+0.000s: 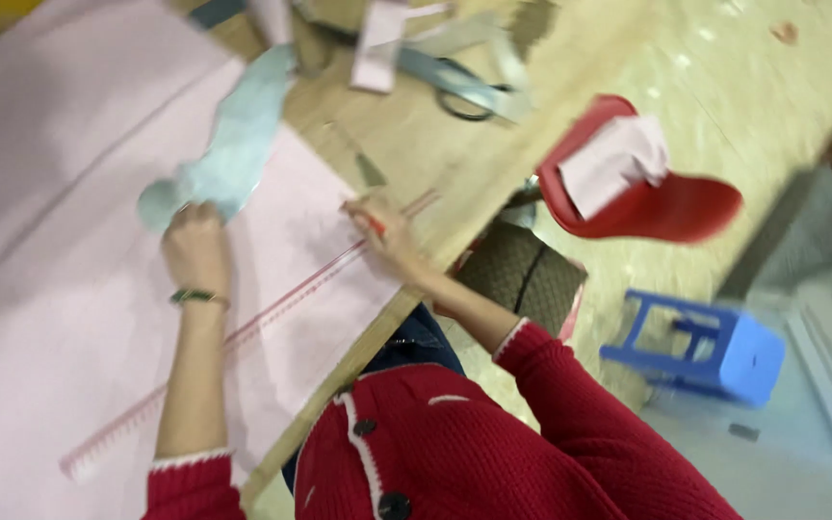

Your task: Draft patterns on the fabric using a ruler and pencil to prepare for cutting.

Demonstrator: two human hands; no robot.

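Note:
Pink fabric (40, 241) is spread over a wooden table (455, 183). My left hand (195, 248), with a green bracelet on the wrist, presses down on a pale blue-grey pattern piece (233, 144) that lies on the fabric. My right hand (382, 226) pinches a small red marker or chalk at the fabric's near edge. Its tip sits beside a long clear ruler with red marks (243, 332) that lies slanted across the fabric. The frame is blurred by motion.
Large scissors (455, 82) and pink and grey paper strips (377, 43) lie at the table's far end. Beside the table stand a red plastic chair (666, 202) with folded pink cloth, a blue stool (705, 347) and a brown woven bag (522, 274).

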